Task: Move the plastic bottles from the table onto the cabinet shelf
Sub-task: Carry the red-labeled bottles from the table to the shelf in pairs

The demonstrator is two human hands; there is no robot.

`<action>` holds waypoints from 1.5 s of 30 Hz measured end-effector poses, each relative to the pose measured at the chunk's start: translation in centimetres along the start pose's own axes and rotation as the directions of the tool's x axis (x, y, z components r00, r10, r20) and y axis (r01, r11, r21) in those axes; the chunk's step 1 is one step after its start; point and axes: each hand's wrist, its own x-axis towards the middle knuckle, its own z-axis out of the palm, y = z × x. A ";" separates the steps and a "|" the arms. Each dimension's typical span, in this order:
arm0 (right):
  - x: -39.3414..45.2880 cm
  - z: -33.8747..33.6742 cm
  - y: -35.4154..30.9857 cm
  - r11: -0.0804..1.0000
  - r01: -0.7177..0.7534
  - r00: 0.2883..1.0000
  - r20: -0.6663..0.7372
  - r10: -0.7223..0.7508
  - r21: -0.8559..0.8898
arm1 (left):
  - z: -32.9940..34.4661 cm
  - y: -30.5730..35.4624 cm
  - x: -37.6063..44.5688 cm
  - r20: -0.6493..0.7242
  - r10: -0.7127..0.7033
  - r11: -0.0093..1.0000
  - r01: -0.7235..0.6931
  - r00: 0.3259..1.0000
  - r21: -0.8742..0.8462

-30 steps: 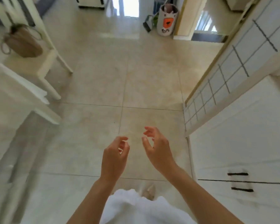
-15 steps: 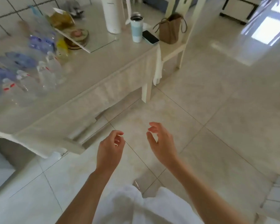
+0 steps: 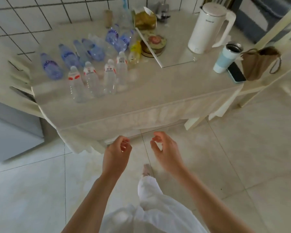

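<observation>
- Since half a second ago the view has swung round to face the table [image 3: 158,98] squarely — the bottles, then off at the left edge of the picture, now lie straight ahead, and the cabinet seen a second ago has gone out of view.
- The left hand [image 3: 115,157] and the right hand [image 3: 166,152] hang in front of the body, below the table's near edge and over the floor, as before. Both have loosely curled fingers and hold nothing.
- Step in hand, as I judge it: the walk up to the table to fetch bottles. No bottle is touched yet.
- The next move calls for a step closer and a reach up and forward over the hanging cloth [image 3: 141,118]. The upright clear bottles [image 3: 92,79] stand nearest and to the left of centre, so they look the easiest first pick — one per hand, gripped round the body.
- Those upright bottles are four, clear, with red-and-white labels near the neck, standing close together in a row.
- Behind them the blue-labelled bottles [image 3: 67,56] lie on their sides or tilted, bunched together towards the tiled wall; the exact count is blurred. A yellow-labelled bottle [image 3: 134,51] sits at the right of the group.
- They look empty and light, so they may tip or roll when a neighbour is lifted.
- Right of the bottles: a white kettle [image 3: 207,27], a tumbler [image 3: 225,58] and a phone [image 3: 236,73].
</observation>
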 end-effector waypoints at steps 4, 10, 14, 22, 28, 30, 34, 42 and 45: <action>7.0 -0.2 -2.3 0.998 0.058 0.991 0.120 -0.058 0.003 | -1.0 1.5 6.0 -0.039 -0.069 0.998 0.069 0.997 -0.004; 17.0 0.6 -5.9 0.989 0.144 0.963 0.232 -0.134 -0.026 | -3.2 2.1 14.4 -0.132 -0.151 0.988 0.148 0.980 -0.035; 22.7 2.0 -8.8 0.985 0.171 0.959 0.232 -0.160 -0.029 | -5.6 1.7 19.8 -0.208 -0.169 0.985 0.175 0.963 0.008; 33.6 6.1 -12.9 0.999 0.031 0.979 0.203 -0.024 -0.034 | -10.7 -2.3 30.6 -0.268 -0.254 0.964 0.267 0.929 0.012; 40.8 9.2 -12.3 0.968 -0.221 0.968 0.097 0.233 -0.118 | -12.7 -7.0 36.1 -0.218 -0.457 0.874 0.481 0.862 0.066; 42.6 10.0 -11.7 0.947 -0.287 0.949 0.091 0.301 -0.147 | -12.7 -8.0 37.4 -0.180 -0.532 0.837 0.546 0.827 0.033; 45.3 11.3 -10.9 0.893 -0.413 0.892 0.117 0.436 -0.180 | -12.4 -8.8 39.3 -0.115 -0.621 0.782 0.623 0.775 -0.023; 47.9 12.8 -10.0 0.805 -0.563 0.777 0.213 0.593 -0.188 | -11.9 -9.6 41.3 -0.045 -0.696 0.718 0.696 0.717 -0.002; 48.4 12.5 -9.7 0.781 -0.614 0.735 0.278 0.619 -0.114 | -11.7 -9.6 41.9 -0.034 -0.722 0.691 0.723 0.691 0.016</action>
